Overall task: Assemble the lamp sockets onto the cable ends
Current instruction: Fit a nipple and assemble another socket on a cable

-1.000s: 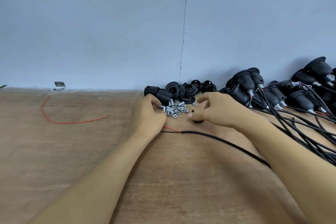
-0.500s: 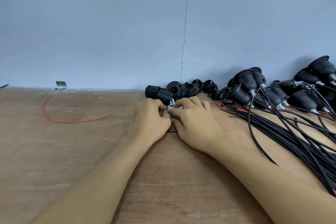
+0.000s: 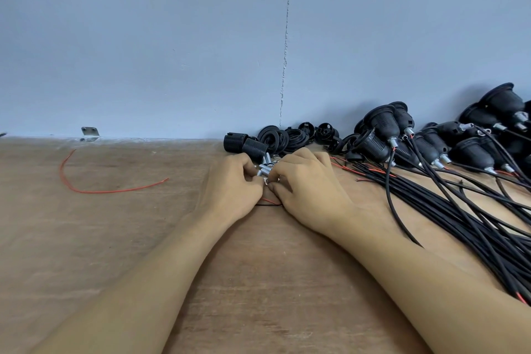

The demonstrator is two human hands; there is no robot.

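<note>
Already done: wired sockets (image 3: 471, 152) heaped far right.
Left to do: I see loose socket parts (image 3: 275, 138) by the wall (image 3: 172, 37) — cable bundle (image 3: 459, 210) ends bare.
Hands: left hand (image 3: 232, 184) and right hand (image 3: 307, 190) pinch a metal fitting (image 3: 265, 179) over one cable end (image 3: 268, 202).

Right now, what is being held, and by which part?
Left hand and right hand pinch a small silver fitting between their fingers; exactly where is hidden.

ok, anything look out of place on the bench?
One loose red wire lies alone on the table at left, far from the cable bundle and sockets at right. Nothing looks damaged or spilled.
</note>
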